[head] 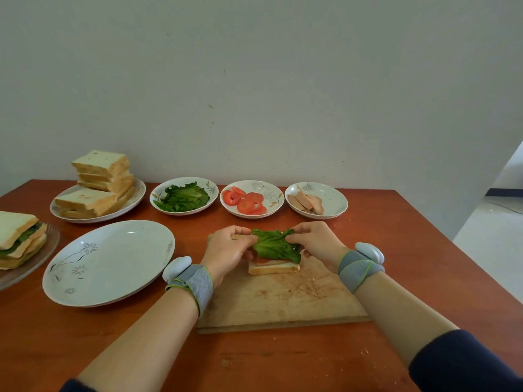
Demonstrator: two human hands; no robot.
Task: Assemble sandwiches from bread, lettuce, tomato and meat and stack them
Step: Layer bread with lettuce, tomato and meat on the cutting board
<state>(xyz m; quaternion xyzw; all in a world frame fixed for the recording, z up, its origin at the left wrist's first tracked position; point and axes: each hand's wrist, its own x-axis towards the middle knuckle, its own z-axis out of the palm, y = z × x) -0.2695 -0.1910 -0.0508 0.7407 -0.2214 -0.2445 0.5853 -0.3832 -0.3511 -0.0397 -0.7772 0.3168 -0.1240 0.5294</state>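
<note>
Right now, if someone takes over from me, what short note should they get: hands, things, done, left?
Left hand and right hand each pinch an end of the lettuce leaf, spread over the open sandwich on the board.
Done: tomato already under the leaf; finished sandwiches stacked on the plate at far left.
Left: release the leaf, add top bread from the bread pile, move it to the stack.

What you have before you, counted.
You have five white plates point(109, 263) and one glass plate point(42, 258), six in all; one board point(283, 301); two bread piles point(104, 171); one lettuce heap point(184, 197); about six tomato slices point(245, 205) and about four meat slices point(305, 201), both too overlapped for you to count surely; one sandwich stack point(19, 239); one open sandwich point(273, 267); one loose leaf point(276, 244); two wristbands point(195, 281).
</note>
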